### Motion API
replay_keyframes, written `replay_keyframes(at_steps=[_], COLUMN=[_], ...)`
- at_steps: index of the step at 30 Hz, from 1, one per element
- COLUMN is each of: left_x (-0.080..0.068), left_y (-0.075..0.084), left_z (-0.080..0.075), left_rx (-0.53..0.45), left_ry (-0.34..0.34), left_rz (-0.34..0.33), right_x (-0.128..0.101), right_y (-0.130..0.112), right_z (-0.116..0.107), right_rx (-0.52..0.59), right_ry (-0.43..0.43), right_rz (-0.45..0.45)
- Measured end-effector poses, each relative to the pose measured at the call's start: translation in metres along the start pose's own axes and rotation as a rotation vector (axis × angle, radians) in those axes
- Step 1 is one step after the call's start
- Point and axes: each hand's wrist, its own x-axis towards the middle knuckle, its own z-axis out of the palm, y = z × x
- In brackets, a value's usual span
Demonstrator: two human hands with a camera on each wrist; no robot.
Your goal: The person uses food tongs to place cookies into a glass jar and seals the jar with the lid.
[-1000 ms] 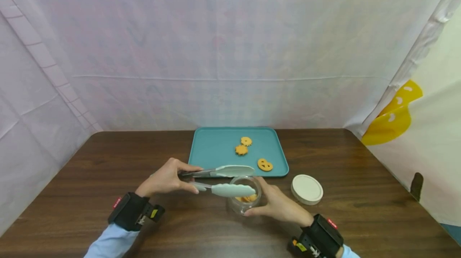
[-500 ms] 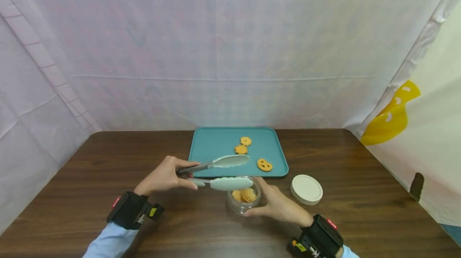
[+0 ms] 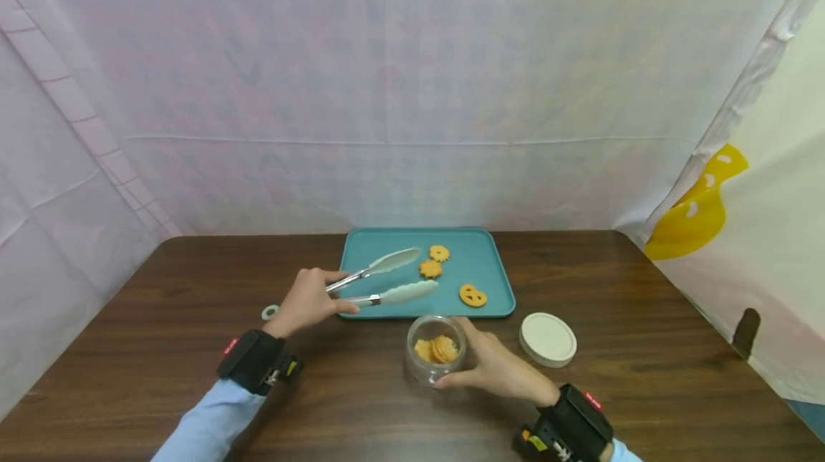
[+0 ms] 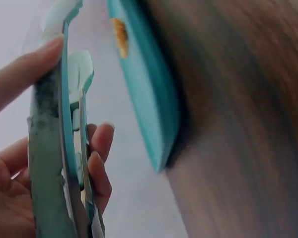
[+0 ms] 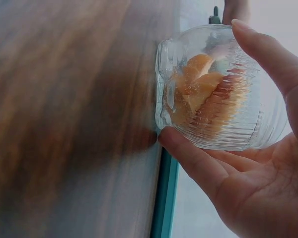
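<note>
My left hand [image 3: 309,302] grips a pair of metal tongs [image 3: 409,293] with pale mint tips, spread apart with nothing between them. Those tips hang over the teal tray [image 3: 473,243], just left of a flower-shaped cracker [image 3: 430,269] and a round cracker with a centre hole [image 3: 440,253]. A pretzel-shaped cracker [image 3: 473,296] lies nearer the tray's front right. My right hand [image 3: 499,363] holds a lidless clear glass jar [image 3: 417,367] by its right side, upright on the table. Through its ribbed wall, the right wrist view shows several crackers [image 5: 201,91] inside.
To the right of the jar a round white lid [image 3: 548,339] lies on the dark wooden table [image 3: 644,319]. Behind the tray hangs a pale curtain [image 3: 387,89]. A yellow shape [image 3: 690,222] shows on the cloth at right.
The tongs have risen from over the jar's mouth and moved forward and left over the tray, their tips spreading wider. The right hand and jar have stayed put.
</note>
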Motion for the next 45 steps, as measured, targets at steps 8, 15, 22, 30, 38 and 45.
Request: replay_keyframes(at_steps=[8, 15, 22, 30, 38, 45], left_x=[0.015, 0.030, 0.038, 0.043, 0.043, 0.044], left_y=[0.002, 0.006, 0.004, 0.005, 0.007, 0.007], left_z=[0.013, 0.020, 0.026, 0.027, 0.029, 0.029], left_rx=[0.078, 0.124, 0.108, 0.084, 0.067, 0.083], left_ry=[-0.015, -0.018, -0.047, -0.060, -0.065, -0.068], left_rz=[-0.099, -0.145, -0.203, -0.230, -0.222, -0.227], right_x=[0.001, 0.001, 0.001, 0.001, 0.001, 0.001], right_y=[-0.001, -0.001, -0.002, -0.002, -0.002, -0.002], right_z=[0.000, 0.000, 0.000, -0.002, -0.001, -0.001], right_rx=[0.003, 0.004, 0.006, -0.001, -0.010, -0.019], right_ry=[-0.009, 0.001, -0.005, -0.008, -0.006, 0.005], right_rz=[0.009, 0.006, 0.010, 0.014, 0.014, 0.014])
